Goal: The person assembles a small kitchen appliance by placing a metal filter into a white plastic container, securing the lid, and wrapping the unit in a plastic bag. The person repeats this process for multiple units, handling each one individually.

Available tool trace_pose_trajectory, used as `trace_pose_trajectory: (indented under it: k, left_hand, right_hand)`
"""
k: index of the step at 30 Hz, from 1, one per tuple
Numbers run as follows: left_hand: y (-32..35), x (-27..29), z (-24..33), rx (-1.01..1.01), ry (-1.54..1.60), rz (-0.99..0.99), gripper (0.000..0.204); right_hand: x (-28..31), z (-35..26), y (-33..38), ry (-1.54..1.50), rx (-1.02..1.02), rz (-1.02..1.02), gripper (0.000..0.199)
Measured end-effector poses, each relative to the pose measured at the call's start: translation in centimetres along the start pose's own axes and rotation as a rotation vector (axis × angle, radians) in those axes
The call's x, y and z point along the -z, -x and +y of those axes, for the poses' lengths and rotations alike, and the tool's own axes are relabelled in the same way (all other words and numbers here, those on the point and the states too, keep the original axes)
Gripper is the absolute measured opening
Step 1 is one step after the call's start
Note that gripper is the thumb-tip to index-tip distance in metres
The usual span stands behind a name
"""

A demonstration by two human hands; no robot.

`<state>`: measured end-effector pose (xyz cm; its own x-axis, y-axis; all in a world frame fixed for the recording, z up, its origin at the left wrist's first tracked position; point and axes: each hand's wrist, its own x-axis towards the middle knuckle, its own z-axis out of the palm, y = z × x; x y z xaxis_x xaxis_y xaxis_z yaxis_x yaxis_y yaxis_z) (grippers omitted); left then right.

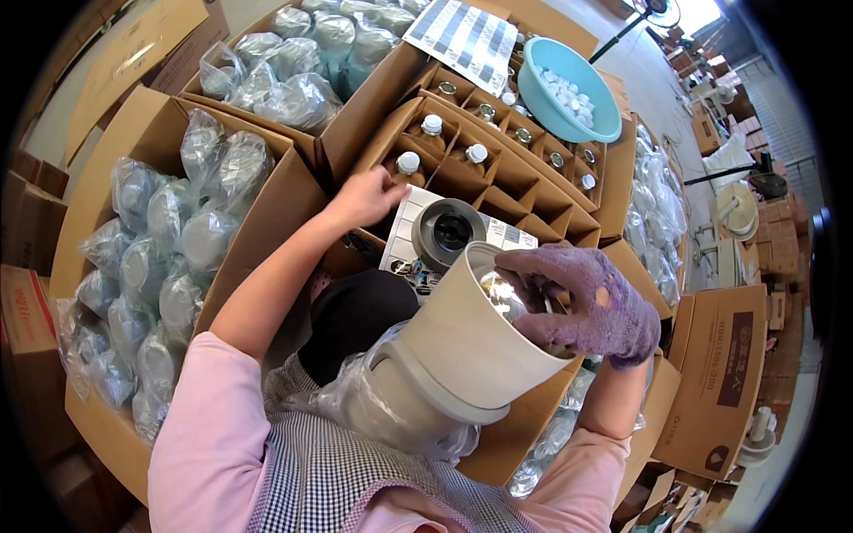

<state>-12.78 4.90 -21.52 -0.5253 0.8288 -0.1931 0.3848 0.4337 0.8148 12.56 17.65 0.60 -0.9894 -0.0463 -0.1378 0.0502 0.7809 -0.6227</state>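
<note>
A large cream cylinder (475,333) with a handle-like curve and clear plastic round its lower part lies tilted against my lap. My right hand (586,306), in a worn purple glove, reaches into its open top. Its fingers curl round a shiny silver rounded piece (502,298), partly hidden inside. My bare left hand (362,197) is stretched forward, fingers bent together at the edge of a white sheet (404,229), just below a white-capped bottle (408,163). What its fingertips hold, if anything, is hidden. A grey ring-shaped part (449,233) with a dark centre rests on the sheet.
A divided carton (520,191) with several bottles stands ahead. A pale blue basin (551,93) of small white pieces and a striped sheet (466,40) lie on top. Cartons of plastic-wrapped clear items (147,266) flank me. A closed carton (715,377) stands at the right.
</note>
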Motion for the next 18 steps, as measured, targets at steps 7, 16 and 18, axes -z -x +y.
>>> trace_pose_trajectory:
  k: [7,16,18]
  left_hand:
    - [-2.0,-5.8,-0.1,0.175,0.018,-0.169,0.092]
    - [-3.3,-7.5,3.1,0.175,0.041,-0.376,0.019]
    - [-3.8,-8.2,2.8,0.262,0.135,-0.292,0.013]
  right_hand:
    - [-0.8,-0.8,-0.6,0.035,-0.130,-0.037,0.053]
    - [-1.6,0.6,0.8,0.130,0.054,0.096,0.050]
    - [-1.7,0.7,0.9,0.135,0.080,0.123,0.048]
